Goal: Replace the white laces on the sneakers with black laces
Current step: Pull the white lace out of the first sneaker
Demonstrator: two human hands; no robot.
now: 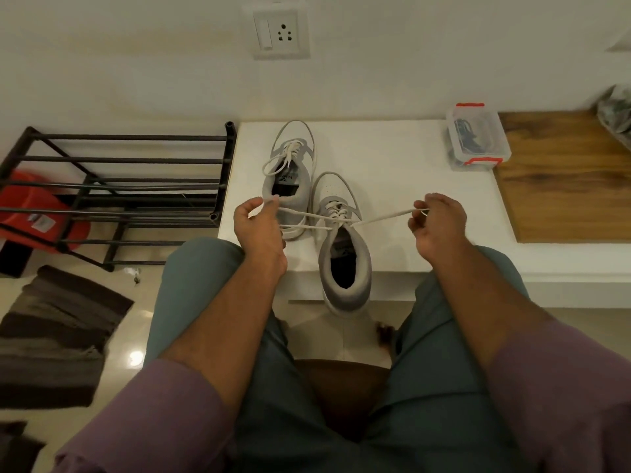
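Note:
Two white-and-grey sneakers stand on a white ledge (392,186). The near sneaker (345,254) has its heel over the ledge's front edge. Its white lace (379,218) is stretched out to both sides. My left hand (261,230) pinches one end of the lace, left of the shoe. My right hand (437,221) pinches the other end, right of the shoe. The far sneaker (290,179) stands behind and to the left, its white lace still tied in a loose bow. A clear plastic box (478,141) with red clips holds dark laces at the back right.
A black metal shoe rack (119,196) stands left of the ledge, with a red bucket (30,213) behind it. A wooden board (563,179) lies to the right on the ledge. A dark mat (58,332) lies on the floor. My knees are under the ledge's front edge.

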